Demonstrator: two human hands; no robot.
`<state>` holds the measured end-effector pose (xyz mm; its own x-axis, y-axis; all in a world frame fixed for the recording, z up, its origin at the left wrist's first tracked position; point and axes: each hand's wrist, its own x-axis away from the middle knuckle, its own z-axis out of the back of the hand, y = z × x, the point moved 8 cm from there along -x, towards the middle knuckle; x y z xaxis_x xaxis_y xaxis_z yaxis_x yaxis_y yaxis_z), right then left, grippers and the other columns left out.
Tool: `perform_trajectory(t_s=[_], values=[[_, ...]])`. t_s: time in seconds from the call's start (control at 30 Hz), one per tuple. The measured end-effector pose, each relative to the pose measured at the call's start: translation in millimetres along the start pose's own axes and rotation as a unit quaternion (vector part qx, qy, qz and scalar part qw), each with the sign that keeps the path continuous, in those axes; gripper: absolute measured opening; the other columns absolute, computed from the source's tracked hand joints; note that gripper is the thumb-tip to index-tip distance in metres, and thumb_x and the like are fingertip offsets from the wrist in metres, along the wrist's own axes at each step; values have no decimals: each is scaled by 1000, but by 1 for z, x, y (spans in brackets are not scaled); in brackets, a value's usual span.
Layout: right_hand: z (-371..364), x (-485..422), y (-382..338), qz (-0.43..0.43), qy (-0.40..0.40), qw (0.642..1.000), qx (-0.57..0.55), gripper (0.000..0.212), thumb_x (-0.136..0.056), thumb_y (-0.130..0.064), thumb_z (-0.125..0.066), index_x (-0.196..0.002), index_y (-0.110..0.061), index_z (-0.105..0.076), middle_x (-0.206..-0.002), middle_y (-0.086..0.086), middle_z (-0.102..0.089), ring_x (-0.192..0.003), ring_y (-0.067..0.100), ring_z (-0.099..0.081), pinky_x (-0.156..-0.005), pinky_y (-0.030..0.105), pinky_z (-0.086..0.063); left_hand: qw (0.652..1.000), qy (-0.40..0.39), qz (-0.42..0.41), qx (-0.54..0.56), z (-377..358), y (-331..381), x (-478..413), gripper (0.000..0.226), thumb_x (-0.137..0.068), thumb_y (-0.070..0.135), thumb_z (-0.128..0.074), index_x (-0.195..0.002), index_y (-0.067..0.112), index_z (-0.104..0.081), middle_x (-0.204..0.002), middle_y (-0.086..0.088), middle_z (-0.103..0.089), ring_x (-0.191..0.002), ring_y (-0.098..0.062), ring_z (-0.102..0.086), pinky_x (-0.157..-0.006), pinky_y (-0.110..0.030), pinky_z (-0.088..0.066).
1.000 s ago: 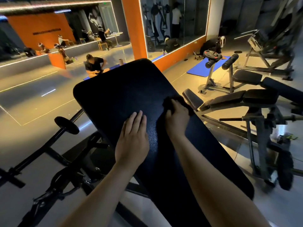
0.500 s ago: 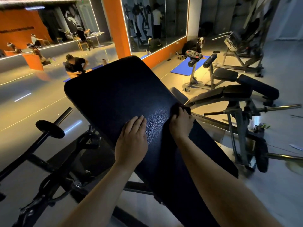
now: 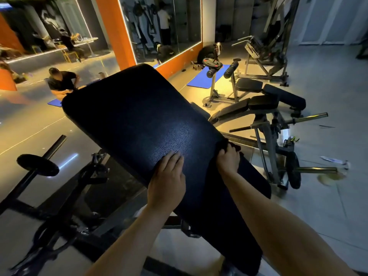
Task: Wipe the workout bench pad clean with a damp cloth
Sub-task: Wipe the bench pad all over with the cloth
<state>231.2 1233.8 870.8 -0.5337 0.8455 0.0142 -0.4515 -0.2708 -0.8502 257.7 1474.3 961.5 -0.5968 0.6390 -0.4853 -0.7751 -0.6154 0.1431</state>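
On the pebbled black bench pad [image 3: 139, 120], left hand [image 3: 167, 182] flat, right hand [image 3: 229, 160] clutching dark cloth [image 3: 235, 146]

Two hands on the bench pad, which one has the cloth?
The right hand, at the pad's right edge, gripping the dark cloth bunched under its fingers. The left hand lies flat and bare on the pad.

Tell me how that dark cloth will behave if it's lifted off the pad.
The cloth, bunched under the right hand at the bench pad edge, looks soft, so probably floppy and light. It would likely droop, not hold shape.
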Motion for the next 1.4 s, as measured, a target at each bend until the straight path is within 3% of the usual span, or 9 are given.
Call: perform_trajectory(t_s=[0.13,0.33,0.5,0.57,0.8,0.97,1.13,1.27,1.4], values=[[-19,34,-62,97,2,995,-36,43,-94,-13,-49,-137,-6,-54,-139,15,-56,-133,33,-46,-116,44,-32,1000,-7,4,-25,-3,-1,-5,53,-93,22,-32,-137,6,-57,-143,-5,-56,-142,-21,-39,-115,-37,-36],[-55,53,-167,377,-119,917,41,54,-101,-20,-50,-153,-16,-37,-163,4,-29,-153,21,-15,-122,42,-16,998,13,52,-18,19,-23,-12,53,-96,22,-33,-145,4,-46,-155,-8,-41,-150,-21,-21,-120,-41,-28],[-50,-9,-175,180,-40,983,20,47,-101,-19,-45,-147,-8,-41,-156,13,-38,-148,34,-24,-122,46,-21,991,50,113,-49,56,-66,-15,58,-96,24,-28,-151,6,-36,-162,-11,-28,-153,-24,-8,-122,-51,-21],[-62,8,-203,207,-45,977,11,50,-99,-17,-46,-148,-9,-41,-156,12,-39,-149,32,-25,-121,43,-21,988,74,134,-27,63,-79,-10,57,-98,19,-33,-153,8,-31,-164,-10,-19,-154,-22,-1,-121,-53,-21],[-101,154,-245,480,-161,861,-39,47,-96,-18,-52,-143,-19,-53,-155,-2,-45,-150,15,-25,-117,22,-15,973,149,157,77,53,-78,36,83,-95,30,-58,-158,9,-8,-166,-8,-3,-154,-21,5,-124,-40,-11],[-71,160,-162,412,-124,903,-10,46,-101,-22,-48,-148,-22,-46,-159,-4,-37,-152,12,-18,-119,27,-13,991,84,99,-8,20,-44,70,67,-97,23,-52,-154,1,-25,-165,-15,-15,-154,-28,-5,-124,-47,-14],[-31,160,-34,180,-13,983,-33,50,-100,-15,-45,-150,-18,-43,-159,1,-38,-152,15,-20,-124,40,-19,999,21,-6,-49,-5,-12,91,64,-91,11,-58,-151,5,-36,-160,-12,-32,-151,-26,-20,-124,-44,-13],[-17,179,18,2,54,997,-47,51,-100,-15,-42,-151,-17,-41,-160,2,-37,-152,18,-20,-123,39,-19,997,-37,-47,-54,-10,-4,99,60,-91,14,-56,-149,6,-41,-158,-11,-37,-149,-27,-26,-122,-46,-20],[-39,188,-56,136,-47,985,-91,48,-101,-20,-45,-149,-19,-44,-158,-1,-39,-151,14,-22,-121,37,-20,999,-44,-29,1,-5,-2,93,69,-84,12,-73,-147,8,-44,-152,-9,-45,-145,-24,-32,-122,-38,-21]])
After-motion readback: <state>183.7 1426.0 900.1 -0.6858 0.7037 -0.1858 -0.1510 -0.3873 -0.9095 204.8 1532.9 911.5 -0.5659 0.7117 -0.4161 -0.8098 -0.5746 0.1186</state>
